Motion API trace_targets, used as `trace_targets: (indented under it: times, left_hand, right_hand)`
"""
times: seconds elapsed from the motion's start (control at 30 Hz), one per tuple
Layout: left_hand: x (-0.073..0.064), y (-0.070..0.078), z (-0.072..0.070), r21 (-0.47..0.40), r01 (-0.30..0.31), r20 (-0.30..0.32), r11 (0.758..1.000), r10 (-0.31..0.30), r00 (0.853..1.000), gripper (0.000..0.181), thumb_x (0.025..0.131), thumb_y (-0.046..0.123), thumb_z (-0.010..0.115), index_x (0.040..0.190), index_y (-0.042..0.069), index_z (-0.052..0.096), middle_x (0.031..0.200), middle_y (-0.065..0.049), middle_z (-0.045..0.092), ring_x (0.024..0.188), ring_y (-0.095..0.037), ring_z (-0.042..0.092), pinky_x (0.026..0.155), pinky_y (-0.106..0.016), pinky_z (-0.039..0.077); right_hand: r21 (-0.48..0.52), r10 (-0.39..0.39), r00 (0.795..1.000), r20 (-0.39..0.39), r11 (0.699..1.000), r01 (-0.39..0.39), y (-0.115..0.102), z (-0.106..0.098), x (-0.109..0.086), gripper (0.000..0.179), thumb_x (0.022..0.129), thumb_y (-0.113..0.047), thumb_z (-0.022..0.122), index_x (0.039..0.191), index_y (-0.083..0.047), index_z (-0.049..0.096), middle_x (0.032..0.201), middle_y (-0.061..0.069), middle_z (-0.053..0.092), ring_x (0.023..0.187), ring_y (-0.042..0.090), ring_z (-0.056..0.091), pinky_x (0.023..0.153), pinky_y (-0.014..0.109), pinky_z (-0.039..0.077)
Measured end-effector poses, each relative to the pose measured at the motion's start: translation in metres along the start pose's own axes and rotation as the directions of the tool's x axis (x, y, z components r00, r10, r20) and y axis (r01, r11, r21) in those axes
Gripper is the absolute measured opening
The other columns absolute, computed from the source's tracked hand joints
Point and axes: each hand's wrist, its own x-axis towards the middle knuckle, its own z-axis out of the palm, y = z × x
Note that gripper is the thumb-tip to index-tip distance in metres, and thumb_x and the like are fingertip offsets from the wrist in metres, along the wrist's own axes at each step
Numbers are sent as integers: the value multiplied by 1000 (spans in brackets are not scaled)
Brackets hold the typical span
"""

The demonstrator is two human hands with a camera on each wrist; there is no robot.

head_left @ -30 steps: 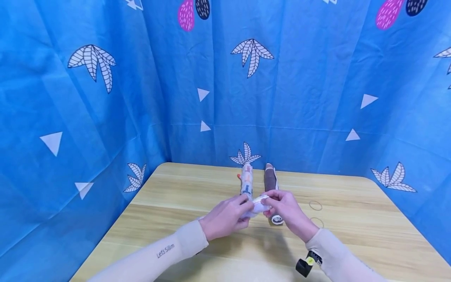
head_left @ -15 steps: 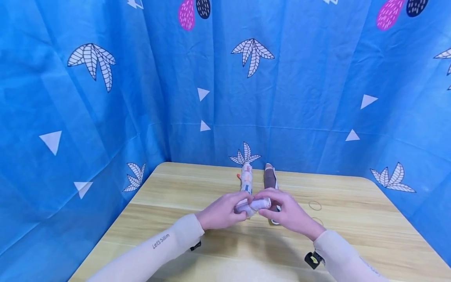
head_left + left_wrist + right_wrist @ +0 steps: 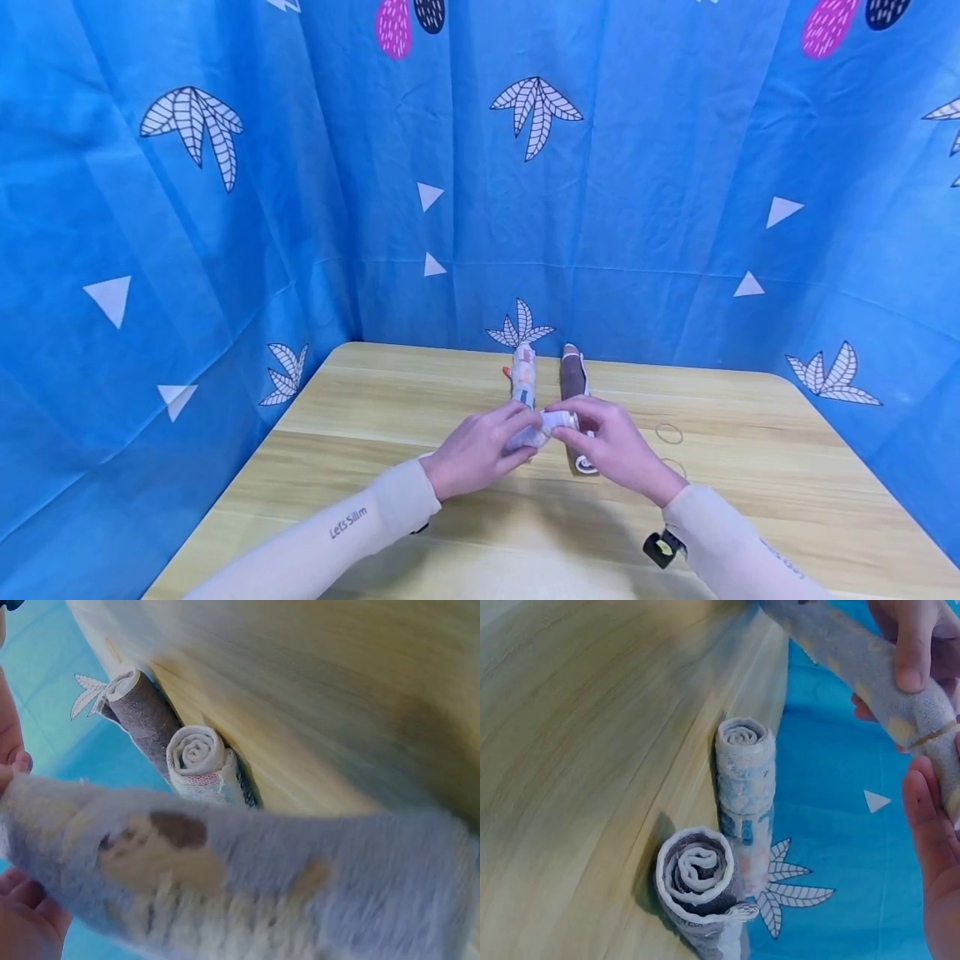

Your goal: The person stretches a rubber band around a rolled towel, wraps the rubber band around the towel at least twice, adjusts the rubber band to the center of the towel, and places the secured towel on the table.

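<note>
Both hands hold a rolled lavender-grey towel [image 3: 534, 431] above the table. My left hand [image 3: 474, 446] grips one side, its thumb lying along the roll in the right wrist view. With thumb and fingers, my right hand [image 3: 618, 442] holds the other end. Around the roll near that end runs a thin brown band [image 3: 934, 736], likely a rubber band. Brown and cream patches show on the towel [image 3: 247, 877] in the left wrist view. Behind the hands lie a patterned white rolled towel [image 3: 524, 375] and a brown rolled towel [image 3: 574, 375].
Two thin loops, a rubber band [image 3: 669, 433] and another rubber band [image 3: 675, 467], lie right of the brown roll on the wooden table [image 3: 750, 500]. A blue patterned curtain [image 3: 652, 208] stands behind and at the sides.
My right fingers have shifted from pinching close to my left hand to holding the towel's end. More of the roll shows between the hands. The two rolls behind stay put.
</note>
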Motion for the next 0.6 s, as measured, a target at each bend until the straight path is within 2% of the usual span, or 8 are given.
trace_targets:
  times: [0.1,0.23,0.43,0.6]
  left_hand:
    - [0,1,0,32,-39,-40,999,40,998,39,95,26,71,131,21,57,115,2,63,92,-12,71,79,-22,58]
    - [3,3,0,54,-70,-58,996,73,996,44,93,18,73,134,21,57,117,0,65,91,-13,72,78,-23,58]
    - [9,7,0,86,-38,7,996,37,999,41,92,17,72,131,23,58,107,2,64,79,-9,65,71,-16,55]
    - [11,9,1,122,3,27,993,-6,1000,30,92,17,72,119,20,61,101,1,60,76,-9,63,68,-15,54]
  right_hand:
    - [31,42,999,-16,999,-42,-1,0,0,25,93,-29,72,118,-23,72,106,-6,72,77,11,64,65,27,55]
    - [61,96,995,-36,994,-93,-3,-1,-2,23,92,-25,74,115,-21,73,100,-4,74,77,14,66,66,29,56]
    - [78,176,982,-68,982,-170,-6,3,-3,20,89,-16,76,110,-18,75,95,-2,74,73,16,65,63,29,56]
    - [49,185,981,-65,982,-182,-9,8,1,20,89,-15,76,108,-16,76,90,-1,73,70,16,62,59,27,53]
